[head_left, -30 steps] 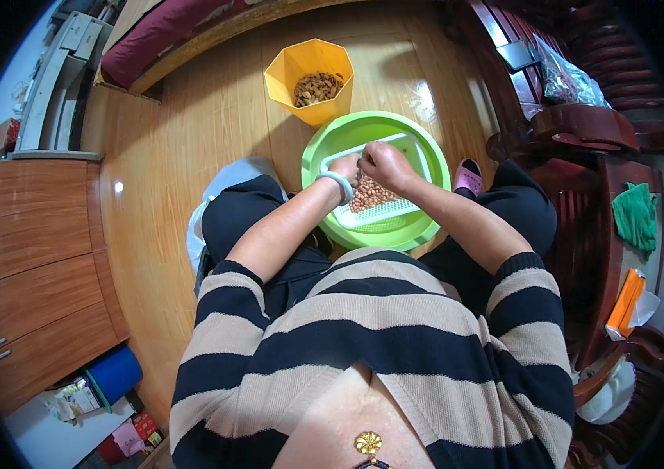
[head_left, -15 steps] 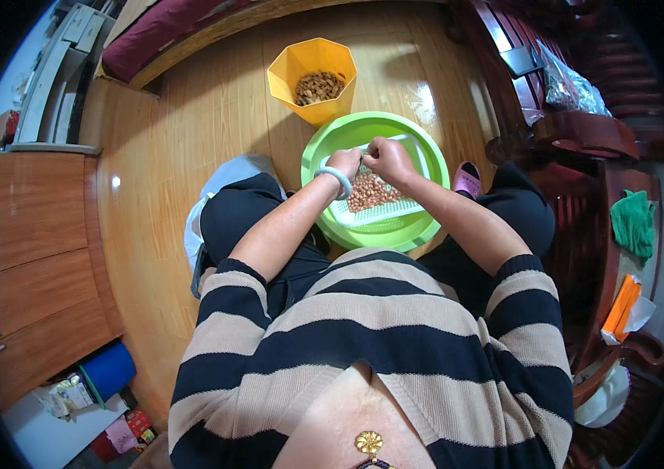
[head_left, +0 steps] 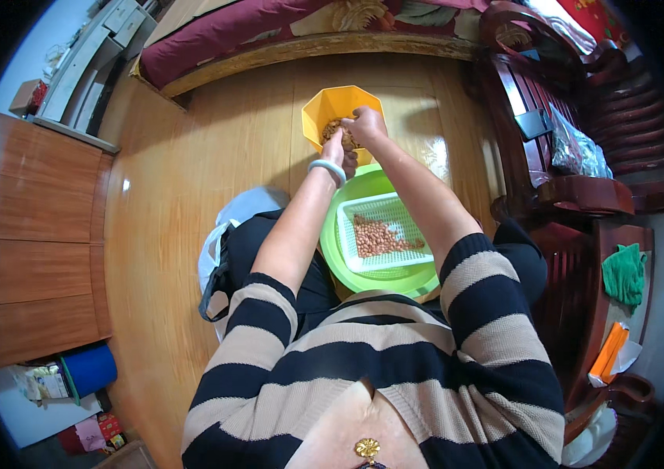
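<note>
Both my arms reach forward to a yellow faceted bin [head_left: 315,117] that holds brown peanut shells [head_left: 331,131]. At its near rim is my left hand [head_left: 335,150], with a pale bangle at the wrist; its fingers are curled in and shaded. My right hand [head_left: 367,125] is over the right part of the bin, its bent fingertips close to the left thumb. Anything between the fingers is too small to make out. Nearer to me, shelled reddish peanuts [head_left: 376,237] lie in a white slotted basket [head_left: 351,252], which rests in a green basin [head_left: 333,248].
A white bag [head_left: 248,205] stands by my left leg. Wooden cabinets [head_left: 31,234] line the left, and a bed edge [head_left: 308,59] crosses the far side. A dark wooden bench [head_left: 582,191] at right bears a plastic bag [head_left: 578,148] and a green cloth [head_left: 623,273].
Both hands have moved forward from above the basket to the yellow bin. The peanuts and basket now show more fully. The view has tilted, bringing more of the bed into sight.
</note>
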Action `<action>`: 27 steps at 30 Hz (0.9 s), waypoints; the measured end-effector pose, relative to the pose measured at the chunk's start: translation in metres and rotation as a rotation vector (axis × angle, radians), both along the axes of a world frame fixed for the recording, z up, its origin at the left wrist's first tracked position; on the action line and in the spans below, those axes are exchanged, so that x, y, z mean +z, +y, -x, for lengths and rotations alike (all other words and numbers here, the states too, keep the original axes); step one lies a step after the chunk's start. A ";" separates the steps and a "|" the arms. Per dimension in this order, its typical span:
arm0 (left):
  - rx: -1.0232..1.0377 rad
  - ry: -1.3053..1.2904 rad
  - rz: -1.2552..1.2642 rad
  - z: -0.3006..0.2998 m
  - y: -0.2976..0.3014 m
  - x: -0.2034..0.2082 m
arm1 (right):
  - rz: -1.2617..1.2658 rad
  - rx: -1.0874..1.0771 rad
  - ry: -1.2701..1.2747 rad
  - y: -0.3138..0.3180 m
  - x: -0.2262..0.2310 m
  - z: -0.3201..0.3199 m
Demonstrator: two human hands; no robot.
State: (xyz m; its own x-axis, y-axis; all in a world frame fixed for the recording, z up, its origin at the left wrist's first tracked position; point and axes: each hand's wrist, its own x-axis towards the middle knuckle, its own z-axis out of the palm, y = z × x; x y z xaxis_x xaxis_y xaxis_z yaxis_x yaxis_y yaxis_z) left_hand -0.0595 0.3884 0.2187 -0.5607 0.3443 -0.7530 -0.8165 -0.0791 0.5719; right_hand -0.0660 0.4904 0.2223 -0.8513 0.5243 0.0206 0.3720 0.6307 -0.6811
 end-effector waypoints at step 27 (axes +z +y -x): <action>-0.445 -0.001 -0.229 -0.099 -0.018 0.031 | 1.045 0.132 0.309 0.019 0.008 -0.181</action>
State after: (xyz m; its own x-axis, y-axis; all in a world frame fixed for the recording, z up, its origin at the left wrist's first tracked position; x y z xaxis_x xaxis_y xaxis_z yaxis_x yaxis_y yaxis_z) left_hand 0.0396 0.3701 0.2493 -0.3212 0.7068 -0.6303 -0.8003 0.1533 0.5797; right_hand 0.1154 0.5092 0.2307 -0.9367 0.3121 -0.1587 0.0655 -0.2892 -0.9550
